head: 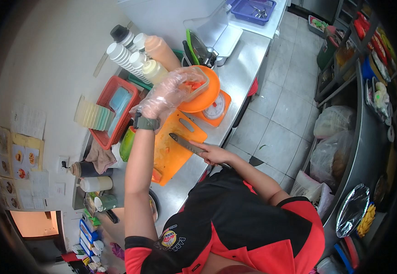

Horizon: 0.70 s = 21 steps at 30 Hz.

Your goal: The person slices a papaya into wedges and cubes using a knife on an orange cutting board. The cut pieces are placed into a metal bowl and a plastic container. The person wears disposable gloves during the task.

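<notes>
My left hand [169, 87], in a clear plastic glove, is at a clear plastic container [203, 89] holding orange-red fruit pieces [195, 85]. Its fingertips are partly hidden there, so whether they grip anything is unclear. The container is over the round orange plate [215, 80] of an orange kitchen scale [226, 99]. In my bare right hand [215, 154] is a knife [188, 144], its blade above an orange cutting board [171, 154]. A reddish fruit piece [156, 175] lies at the board's near end. Beside the board sits a green-skinned papaya [127, 144], partly behind my left forearm.
A red basket [106, 137] with lids stands by the wall. Squeeze bottles [162, 51] and stacked cups [123, 56] crowd the counter's [243, 51] back. Brown cloth [101, 156] and sauce bottles [95, 184] lie farther left. Shelving with bags [333, 154] borders the tiled floor [270, 126].
</notes>
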### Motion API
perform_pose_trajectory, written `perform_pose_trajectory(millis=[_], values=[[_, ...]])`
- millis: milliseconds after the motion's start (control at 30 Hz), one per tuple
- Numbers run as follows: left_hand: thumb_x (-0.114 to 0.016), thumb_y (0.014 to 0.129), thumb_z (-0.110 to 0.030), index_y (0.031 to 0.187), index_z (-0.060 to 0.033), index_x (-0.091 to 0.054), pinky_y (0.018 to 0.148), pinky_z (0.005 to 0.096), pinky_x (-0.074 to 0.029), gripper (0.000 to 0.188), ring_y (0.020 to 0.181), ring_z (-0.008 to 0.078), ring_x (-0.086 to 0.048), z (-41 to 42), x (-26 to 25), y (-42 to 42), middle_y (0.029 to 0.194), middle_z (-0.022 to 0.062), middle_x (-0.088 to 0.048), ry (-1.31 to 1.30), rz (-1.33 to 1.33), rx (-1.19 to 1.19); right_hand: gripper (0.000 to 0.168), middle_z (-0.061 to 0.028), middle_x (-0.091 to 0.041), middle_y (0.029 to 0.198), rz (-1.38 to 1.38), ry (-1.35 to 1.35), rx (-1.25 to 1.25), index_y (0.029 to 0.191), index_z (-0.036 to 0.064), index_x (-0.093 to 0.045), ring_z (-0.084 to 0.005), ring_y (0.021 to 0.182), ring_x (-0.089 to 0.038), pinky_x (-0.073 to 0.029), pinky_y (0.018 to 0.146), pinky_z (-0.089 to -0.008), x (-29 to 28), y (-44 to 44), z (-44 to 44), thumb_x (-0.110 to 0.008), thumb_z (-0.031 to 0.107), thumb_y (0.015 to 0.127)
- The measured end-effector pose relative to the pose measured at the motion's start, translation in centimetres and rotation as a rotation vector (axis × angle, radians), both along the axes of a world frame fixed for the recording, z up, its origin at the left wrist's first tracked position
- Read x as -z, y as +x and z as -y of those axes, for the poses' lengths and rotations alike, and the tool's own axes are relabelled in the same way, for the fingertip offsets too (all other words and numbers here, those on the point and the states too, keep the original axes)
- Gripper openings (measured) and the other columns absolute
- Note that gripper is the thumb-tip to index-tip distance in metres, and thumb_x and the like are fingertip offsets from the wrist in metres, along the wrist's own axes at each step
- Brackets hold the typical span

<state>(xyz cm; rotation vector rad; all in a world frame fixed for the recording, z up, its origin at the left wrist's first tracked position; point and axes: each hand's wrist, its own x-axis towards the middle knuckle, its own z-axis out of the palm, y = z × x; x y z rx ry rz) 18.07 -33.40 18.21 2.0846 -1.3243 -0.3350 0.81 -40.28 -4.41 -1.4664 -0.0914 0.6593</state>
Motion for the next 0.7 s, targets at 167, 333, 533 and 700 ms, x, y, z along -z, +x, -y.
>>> perform_pose_trajectory(millis=[167,333,533,700], values=[[-0.058,0.083,0.004,0.117,-0.0049,-0.064,0.089,0.0294,-0.048,0.035,0.100,0.0153,-0.058,-3.5,-0.3,-0.7,0.115,0.0047,-0.062,-0.269,-0.219,-0.308,0.063,-0.0007,-0.048,0.063,-0.007,-0.009,0.036,0.154,0.037,-0.018,-0.0105,0.051,-0.048,-0.046,0.049,-0.0266,-0.1,0.0,0.2,-0.040,0.016,0.100],[-0.056,0.091,-0.004,0.114,0.0014,-0.064,0.080,0.0254,-0.049,0.025,0.088,0.0101,-0.058,-13.7,6.3,-2.2,0.103,0.0043,-0.063,-0.216,-0.387,-0.652,0.062,-0.0021,-0.050,0.062,-0.043,-0.071,0.018,0.154,0.037,-0.019,-0.0107,0.047,-0.047,-0.046,0.045,-0.0271,-1.4,-0.2,0.2,-0.040,0.016,0.100],[-0.052,0.083,0.007,0.123,0.0013,-0.061,0.089,0.0286,-0.047,0.042,0.103,0.0180,-0.060,-17.3,15.0,-8.4,0.119,0.0109,-0.062,-0.061,-0.401,-1.043,0.061,-0.0018,-0.050,0.064,-0.034,-0.127,-0.026,0.154,0.037,-0.020,-0.0093,0.047,-0.045,-0.045,0.045,-0.0255,-1.7,0.1,-0.5,-0.039,0.016,0.100],[-0.049,0.078,0.009,0.134,-0.0051,-0.053,0.106,0.0325,-0.039,0.058,0.123,0.0265,-0.051,-18.4,18.8,-8.2,0.138,0.0127,-0.051,0.018,-0.075,-1.020,0.062,-0.0045,-0.052,0.063,-0.022,-0.166,-0.066,0.154,0.037,-0.021,-0.0125,0.045,-0.047,-0.047,0.044,-0.0292,-2.2,0.4,-1.3,-0.040,0.015,0.099]])
